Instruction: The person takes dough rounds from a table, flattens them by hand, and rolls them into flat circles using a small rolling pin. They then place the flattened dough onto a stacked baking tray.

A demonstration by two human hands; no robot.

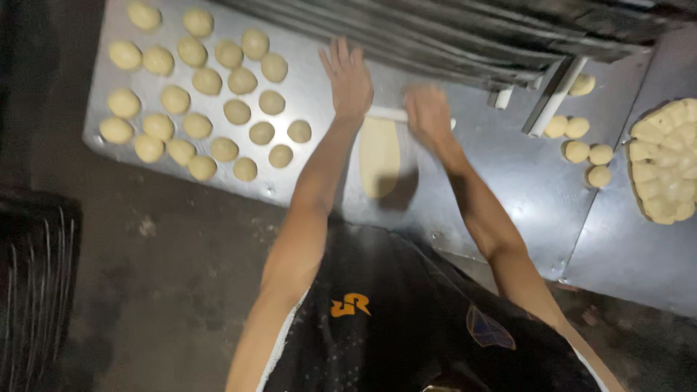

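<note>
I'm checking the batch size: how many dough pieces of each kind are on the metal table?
Dough balls, left group: 25
Dough balls, right group: 6
Rolled-out dough sheet: 1
Round scored dough slab: 1
Total: 33

Both bare arms stretch forward from the lower middle of the frame toward the upper middle. The left hand [348, 76] lies flat, palm down, fingers spread and pointing up the frame. The right hand [428, 112], just right of it, is blurred, its fingers unclear.
</note>
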